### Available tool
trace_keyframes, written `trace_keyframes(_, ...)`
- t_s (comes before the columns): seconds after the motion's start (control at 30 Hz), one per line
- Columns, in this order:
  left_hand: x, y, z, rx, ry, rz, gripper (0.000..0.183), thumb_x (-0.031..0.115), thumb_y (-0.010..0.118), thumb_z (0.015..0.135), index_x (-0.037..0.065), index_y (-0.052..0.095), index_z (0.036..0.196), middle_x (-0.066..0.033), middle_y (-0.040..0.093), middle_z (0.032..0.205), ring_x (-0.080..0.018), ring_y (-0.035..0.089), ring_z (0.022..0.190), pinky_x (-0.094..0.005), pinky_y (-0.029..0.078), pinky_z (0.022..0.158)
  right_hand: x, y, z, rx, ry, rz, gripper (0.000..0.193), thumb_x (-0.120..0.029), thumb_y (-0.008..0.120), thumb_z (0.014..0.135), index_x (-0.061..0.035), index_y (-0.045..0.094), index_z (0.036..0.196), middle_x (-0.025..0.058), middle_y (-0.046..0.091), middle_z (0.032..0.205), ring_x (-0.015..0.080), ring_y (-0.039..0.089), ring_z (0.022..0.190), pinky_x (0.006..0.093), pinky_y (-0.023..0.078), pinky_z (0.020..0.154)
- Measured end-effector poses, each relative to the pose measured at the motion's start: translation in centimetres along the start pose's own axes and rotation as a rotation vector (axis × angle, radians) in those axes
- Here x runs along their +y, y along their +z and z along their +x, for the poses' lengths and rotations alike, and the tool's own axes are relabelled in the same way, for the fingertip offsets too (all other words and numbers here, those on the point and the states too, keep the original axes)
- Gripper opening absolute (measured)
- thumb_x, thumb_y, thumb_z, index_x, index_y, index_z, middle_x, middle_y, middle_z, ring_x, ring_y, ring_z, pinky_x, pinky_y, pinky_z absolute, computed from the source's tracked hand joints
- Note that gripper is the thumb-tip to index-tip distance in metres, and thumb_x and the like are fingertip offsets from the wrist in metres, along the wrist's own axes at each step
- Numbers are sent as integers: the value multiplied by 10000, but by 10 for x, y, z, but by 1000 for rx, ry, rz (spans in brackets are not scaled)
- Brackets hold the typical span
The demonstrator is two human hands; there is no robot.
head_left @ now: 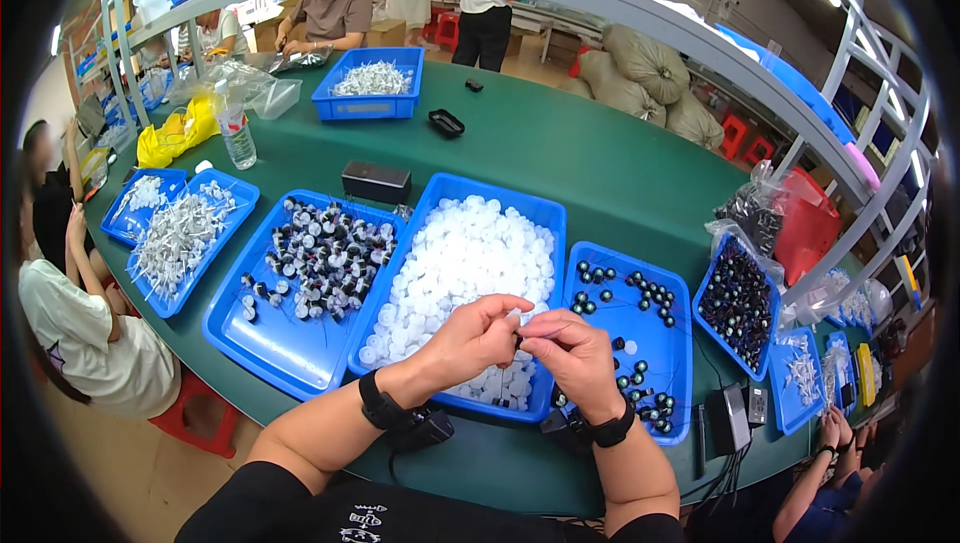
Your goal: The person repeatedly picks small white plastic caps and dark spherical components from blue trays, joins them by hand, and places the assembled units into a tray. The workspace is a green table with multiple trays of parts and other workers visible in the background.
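Observation:
My left hand (478, 337) and my right hand (575, 355) meet over the near right part of a blue tray (362, 355) heaped with white translucent round caps (470, 253). Between their pinched fingertips is a small dark part (519, 339) with a thin wire; its exact kind is mostly hidden by the fingers. To the right, a blue tray (655, 343) holds scattered dark, shiny round parts (655, 298) with thin wires. On the left, another blue tray (310, 343) carries many black parts with clear round tops (330, 253).
A black box (376, 182) stands behind the trays. Farther off are a blue bin of white parts (365, 107), a water bottle (238, 140) and a yellow bag (178, 133). A tray of dark parts (738, 303) and a black device with cables (728, 418) lie right. Co-workers sit around.

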State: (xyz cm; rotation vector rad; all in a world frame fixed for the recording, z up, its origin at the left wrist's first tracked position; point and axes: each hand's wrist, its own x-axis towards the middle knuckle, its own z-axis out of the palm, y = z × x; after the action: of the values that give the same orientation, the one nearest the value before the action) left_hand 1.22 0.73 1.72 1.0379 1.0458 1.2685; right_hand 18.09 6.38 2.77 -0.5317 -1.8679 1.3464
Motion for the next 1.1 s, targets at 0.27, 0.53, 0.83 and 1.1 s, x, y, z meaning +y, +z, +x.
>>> trace_keyframes(0.27,-2,2,-2,34,155,59,318,40,503,912,-7,509,1227,-43,595,874,-76,561,728,-239,488,644,-12,7,-3,148,145,359,70,-6,607,880,41,656,895,160,673,1027,183,614,980,316,483,882)
trace_keyframes(0.53,-6,1,-3,169,346,408,308,25,595,846,6,535,1147,-52,577,808,-92,571,662,-259,484,605,-20,-4,-2,211,170,107,90,-19,656,855,56,667,903,124,697,863,136,661,768,239,519,704)
trace_keyframes(0.83,-1,4,-4,82,230,145,299,-54,544,857,11,494,1144,-5,532,828,-50,540,675,-212,444,562,-14,-6,1,228,-141,-329,109,-46,691,822,-16,720,923,53,616,724,120,543,640,255,417,542)
trace_keyframes(1.1,-14,2,-3,17,213,238,295,-5,544,879,13,498,1170,-28,563,855,-61,547,687,-225,457,594,-10,0,-1,231,-248,-480,67,-11,735,725,-24,722,790,59,599,683,130,553,612,250,422,539)
